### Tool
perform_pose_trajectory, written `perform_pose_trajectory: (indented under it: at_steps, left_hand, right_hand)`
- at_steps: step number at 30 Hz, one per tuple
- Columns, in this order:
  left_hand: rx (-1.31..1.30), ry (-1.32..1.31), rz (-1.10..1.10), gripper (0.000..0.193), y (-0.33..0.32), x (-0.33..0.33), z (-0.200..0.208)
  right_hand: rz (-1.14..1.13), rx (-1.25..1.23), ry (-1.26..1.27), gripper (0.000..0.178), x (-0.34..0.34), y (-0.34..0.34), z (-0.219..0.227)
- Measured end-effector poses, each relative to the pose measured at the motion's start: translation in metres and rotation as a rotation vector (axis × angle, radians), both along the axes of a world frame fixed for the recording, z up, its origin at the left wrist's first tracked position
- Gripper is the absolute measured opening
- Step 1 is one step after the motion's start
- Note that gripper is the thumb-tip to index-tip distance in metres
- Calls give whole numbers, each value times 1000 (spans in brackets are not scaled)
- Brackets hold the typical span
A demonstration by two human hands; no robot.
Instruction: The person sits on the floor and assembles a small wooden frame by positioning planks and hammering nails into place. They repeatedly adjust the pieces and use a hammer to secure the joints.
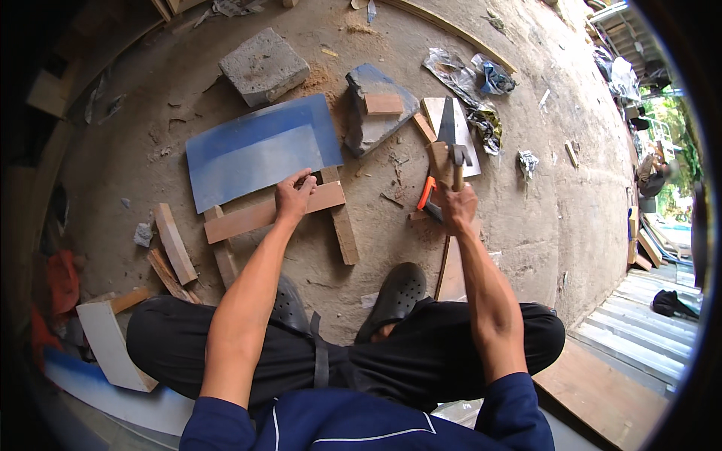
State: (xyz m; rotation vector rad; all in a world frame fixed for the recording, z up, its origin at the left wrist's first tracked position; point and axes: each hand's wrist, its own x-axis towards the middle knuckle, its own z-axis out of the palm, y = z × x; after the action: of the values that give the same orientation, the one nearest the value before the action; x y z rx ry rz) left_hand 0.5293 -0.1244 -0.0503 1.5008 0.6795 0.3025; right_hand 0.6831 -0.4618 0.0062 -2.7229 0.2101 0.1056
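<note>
My right hand (457,209) is wrapped round the wooden handle of a claw hammer (460,155), its head raised in front of the fist. My left hand (295,194) is closed in a pinch above a reddish wooden strip (252,219); whatever lies between its fingertips is too small to make out. That strip lies across two wooden pieces, one at its left end and a second block (343,229) at its right. Just beyond sits a blue-and-grey flat board (259,150). Beneath and beside the hammer lies a handsaw (447,124) with an orange-and-black handle.
A concrete block (265,66) and a blue-stained stone (372,120) bearing a small wood piece (383,104) stand farther off. Crumpled plastic wrappers (455,71) litter the far right. Loose wood offcuts (174,244) lie left of my feet; corrugated metal sheets (639,323) are at the right.
</note>
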Motion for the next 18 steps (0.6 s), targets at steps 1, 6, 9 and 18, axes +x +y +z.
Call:
perform_pose_trajectory:
  at_steps: [1,6,9,18]
  left_hand:
    - [-26,-31,20,24,3,0,-1]
    - [-88,50,-46,19,0,6,14]
    - [41,87,-86,19,-4,7,23]
    - [172,101,-205,19,-16,18,28]
  right_hand:
    - [-26,-79,24,55,11,-10,6]
    - [-218,-223,51,51,46,-97,11]
    - [-268,-272,-28,50,33,-104,21]
    - [-23,109,30,52,-1,-37,-25]
